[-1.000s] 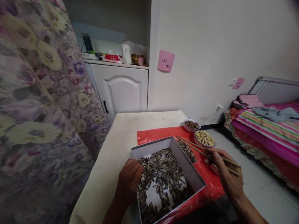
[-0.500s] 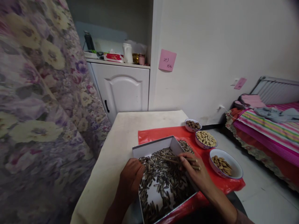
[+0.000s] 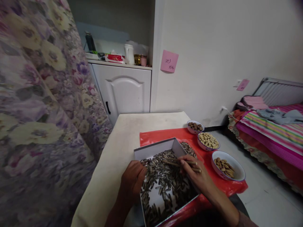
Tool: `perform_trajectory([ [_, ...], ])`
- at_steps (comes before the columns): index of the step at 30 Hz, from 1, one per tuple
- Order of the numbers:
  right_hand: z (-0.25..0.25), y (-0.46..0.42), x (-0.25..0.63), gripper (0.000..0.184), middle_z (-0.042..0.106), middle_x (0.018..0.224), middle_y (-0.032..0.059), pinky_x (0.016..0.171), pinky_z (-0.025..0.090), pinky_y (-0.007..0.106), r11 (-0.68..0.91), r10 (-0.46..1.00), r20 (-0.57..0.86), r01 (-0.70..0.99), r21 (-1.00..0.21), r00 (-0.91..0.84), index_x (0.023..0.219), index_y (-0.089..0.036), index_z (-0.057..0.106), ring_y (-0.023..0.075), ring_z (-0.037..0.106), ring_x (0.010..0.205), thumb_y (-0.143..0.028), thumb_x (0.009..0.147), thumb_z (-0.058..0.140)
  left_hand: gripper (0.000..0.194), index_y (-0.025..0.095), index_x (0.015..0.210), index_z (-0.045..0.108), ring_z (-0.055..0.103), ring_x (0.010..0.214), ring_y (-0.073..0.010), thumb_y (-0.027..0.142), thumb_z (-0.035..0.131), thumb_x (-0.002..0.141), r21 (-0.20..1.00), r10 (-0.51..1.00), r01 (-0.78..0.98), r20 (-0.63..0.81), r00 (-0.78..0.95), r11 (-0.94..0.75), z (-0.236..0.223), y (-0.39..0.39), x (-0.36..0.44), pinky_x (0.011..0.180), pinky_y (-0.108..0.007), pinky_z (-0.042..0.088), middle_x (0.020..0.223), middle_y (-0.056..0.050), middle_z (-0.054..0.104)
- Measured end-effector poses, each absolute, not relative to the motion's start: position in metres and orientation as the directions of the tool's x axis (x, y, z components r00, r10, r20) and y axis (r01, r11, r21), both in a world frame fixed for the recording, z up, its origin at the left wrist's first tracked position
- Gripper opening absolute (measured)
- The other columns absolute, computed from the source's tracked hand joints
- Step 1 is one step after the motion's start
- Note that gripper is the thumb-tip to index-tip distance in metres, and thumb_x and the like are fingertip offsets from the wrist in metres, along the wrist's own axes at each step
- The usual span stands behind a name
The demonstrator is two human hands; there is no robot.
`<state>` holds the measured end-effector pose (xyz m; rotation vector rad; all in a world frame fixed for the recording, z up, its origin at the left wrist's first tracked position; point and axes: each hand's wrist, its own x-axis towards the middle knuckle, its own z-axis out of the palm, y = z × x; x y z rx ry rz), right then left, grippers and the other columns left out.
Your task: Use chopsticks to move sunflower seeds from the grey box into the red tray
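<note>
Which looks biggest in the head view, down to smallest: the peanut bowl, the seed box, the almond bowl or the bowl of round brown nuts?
1. seed box
2. almond bowl
3. peanut bowl
4. bowl of round brown nuts

Farther bowls may only look smaller.

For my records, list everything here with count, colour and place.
Floral curtain: one, purple and cream, far left.
Panelled cabinet: one, white, behind table.
Pitcher, tissue pack, bottle: one each, white, red-white, dark, on cabinet.
Square paper notes: two, pink, on wall.
Cloth-covered table: one, cream, centre.
Plastic sheet: one, red, on table.
Shallow box: one, white, partly on sheet.
Slender seeds: uncountable, dark striped, in and beside box.
Round bowls: three, white-blue, right, holding nuts.
Bed: one, pink striped, far right.
Wooden chopsticks: two, tan, over seeds.
Left hand: one, at box.
Right hand: one, holding chopsticks.
</note>
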<state>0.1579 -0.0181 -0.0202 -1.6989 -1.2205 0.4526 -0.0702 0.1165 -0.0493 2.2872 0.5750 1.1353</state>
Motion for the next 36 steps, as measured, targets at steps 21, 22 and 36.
perform_trajectory([
  [21, -0.012, -0.037, 0.166, 0.040, 0.070, 0.067, 0.0032, 0.059, 0.051, 0.027, -0.039, 0.839, 0.196, 0.415, -0.909, 0.507, 0.099, -0.018, 0.072, 0.0197, 0.067, 0.063, -0.053, 0.091, 0.054, 0.029, 0.021, 0.068, 0.046, 0.047, 0.073, -0.0165, 0.021, 0.041, 0.096, 0.603, 0.564, 0.139, 0.604, 0.563, -0.785, -0.048, 0.116, -0.069, 0.069, -0.032, 0.040, 0.068, 0.000, 0.049],
  [22, -0.010, -0.040, 0.167, 0.039, 0.070, 0.067, 0.0031, 0.060, 0.052, 0.027, -0.036, 0.840, 0.192, 0.405, -0.913, 0.508, 0.100, -0.018, 0.072, 0.0197, 0.068, 0.064, -0.052, 0.091, 0.054, 0.029, 0.021, 0.068, 0.046, 0.047, 0.073, -0.0165, 0.021, 0.041, 0.097, 0.604, 0.566, 0.143, 0.601, 0.564, -0.784, -0.049, 0.117, -0.069, 0.069, -0.032, 0.040, 0.068, 0.000, 0.049],
  [36, 0.019, -0.091, 0.208, 0.030, 0.073, 0.080, 0.0049, 0.068, 0.057, 0.027, 0.017, 0.621, 0.340, 0.422, -0.906, 0.706, 0.101, -0.022, 0.071, 0.0206, 0.069, 0.073, -0.047, 0.089, 0.061, 0.028, 0.020, 0.069, 0.048, 0.048, 0.074, -0.0171, 0.021, 0.042, 0.097, 0.594, 0.553, 0.130, 0.617, 0.560, -0.794, -0.048, 0.118, -0.069, 0.070, -0.032, 0.040, 0.068, -0.001, 0.050],
])
